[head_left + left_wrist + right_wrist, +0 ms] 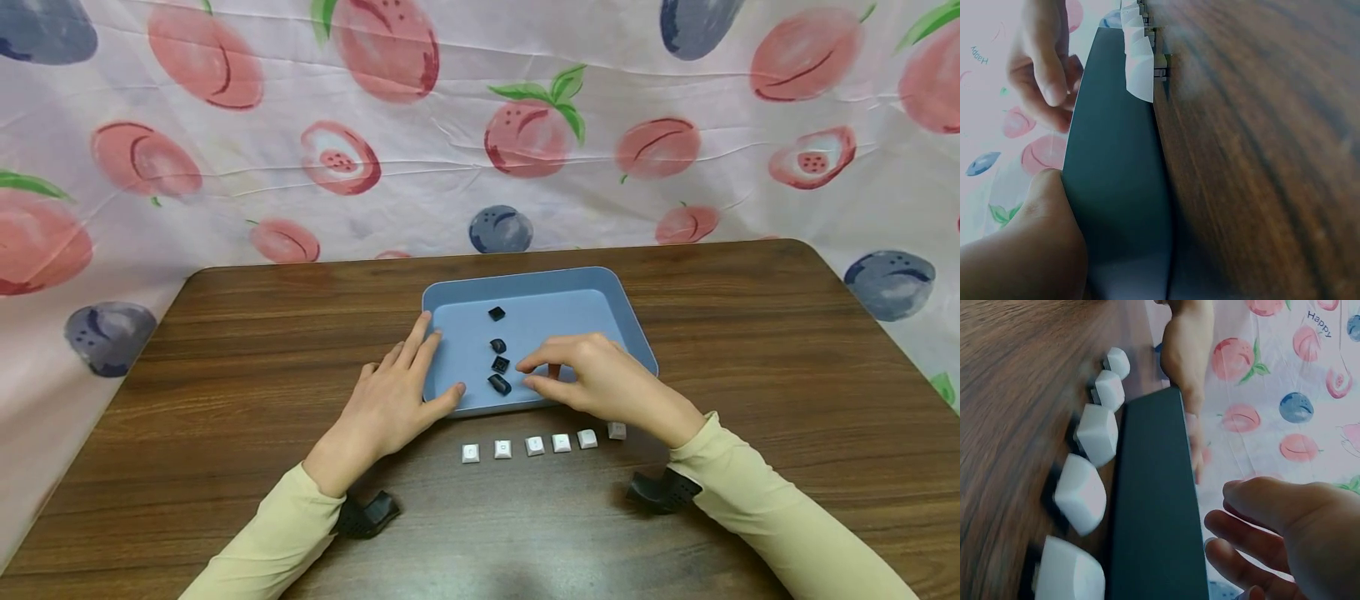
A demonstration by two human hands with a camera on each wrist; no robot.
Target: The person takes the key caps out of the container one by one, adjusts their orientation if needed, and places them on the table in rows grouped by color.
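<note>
A shallow blue tray (442,295) lies on the table, its near wall showing dark in both wrist views. My left hand (397,392) rests at its left end, fingers spread, with the thumb over the near rim. Over the tray's right half is my right hand (592,375); its thumb and forefinger are bent toward each other with a gap and nothing between them. Left of those fingertips, several small black keycaps (499,384) lie in a loose column on the tray floor. Along the near side, several white keycaps (502,450) on dark bases stand in a row.
The brown wooden table (262,333) reaches back to a hanging cloth (435,167) printed with fruit. Black wrist mounts (367,515) hang below both cuffs, close over the table. The rightmost white keycap (617,431) lies close beside the right forearm.
</note>
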